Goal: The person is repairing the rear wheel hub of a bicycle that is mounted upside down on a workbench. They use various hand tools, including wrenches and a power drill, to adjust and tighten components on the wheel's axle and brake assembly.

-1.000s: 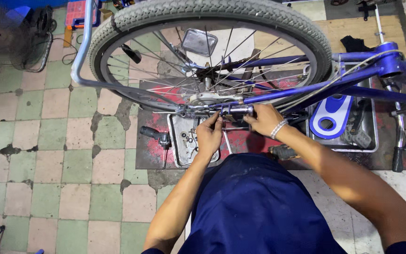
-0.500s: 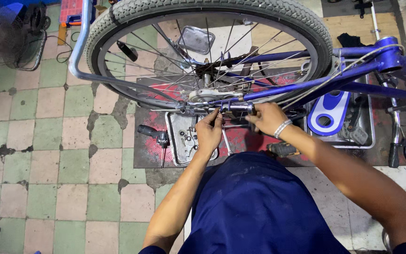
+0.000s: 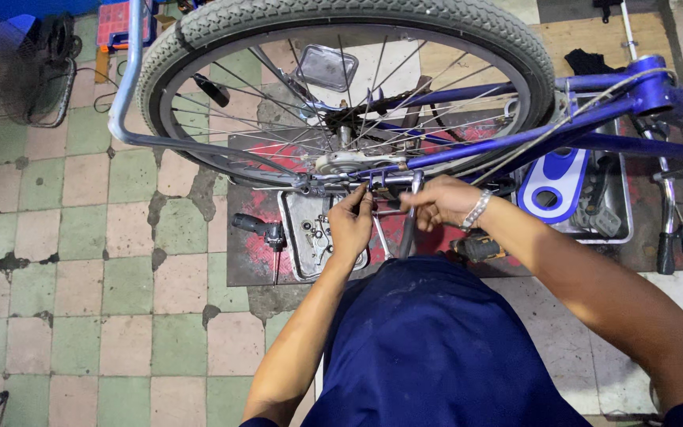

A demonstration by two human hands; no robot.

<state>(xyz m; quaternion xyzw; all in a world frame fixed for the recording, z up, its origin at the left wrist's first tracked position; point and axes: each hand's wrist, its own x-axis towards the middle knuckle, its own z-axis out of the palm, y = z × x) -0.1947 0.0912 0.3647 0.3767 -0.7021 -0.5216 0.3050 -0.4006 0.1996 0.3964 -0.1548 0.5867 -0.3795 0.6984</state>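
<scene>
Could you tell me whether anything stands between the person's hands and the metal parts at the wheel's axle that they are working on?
Nothing visible does. The left hand and right hand both already touch the metal parts just below the rear wheel hub.

Tiled floor (image 3: pixel 65 261): dark mat (image 3: pixel 247 265), metal tray (image 3: pixel 298 237), fan (image 3: pixel 17 67).

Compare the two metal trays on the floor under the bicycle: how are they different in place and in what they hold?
The left tray lies below the wheel axle, just beyond the left hand, and holds small loose parts like nuts and washers. The right tray lies under the blue frame, beyond the right forearm, and holds a blue and white cover with larger dark parts. The left tray shows most of its bottom; the right one is mostly covered. Both are shallow, grey and rectangular.
</scene>
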